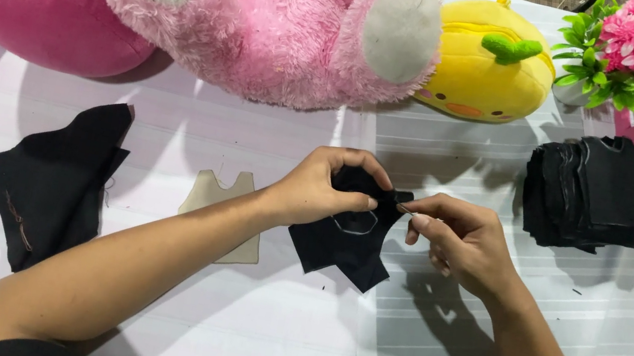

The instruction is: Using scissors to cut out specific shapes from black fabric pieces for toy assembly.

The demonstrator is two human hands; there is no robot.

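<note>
Bright, even light falls from above and slightly from the far side of the table (287, 347), so shadows drop toward the near edge. The right hand (462, 243) casts a soft grey shadow on the white cloth just below it, and the pink plush bear (268, 13) darkens the cloth beneath it. Focus is sharp throughout, without glare; black fabric pieces lose detail.
</note>
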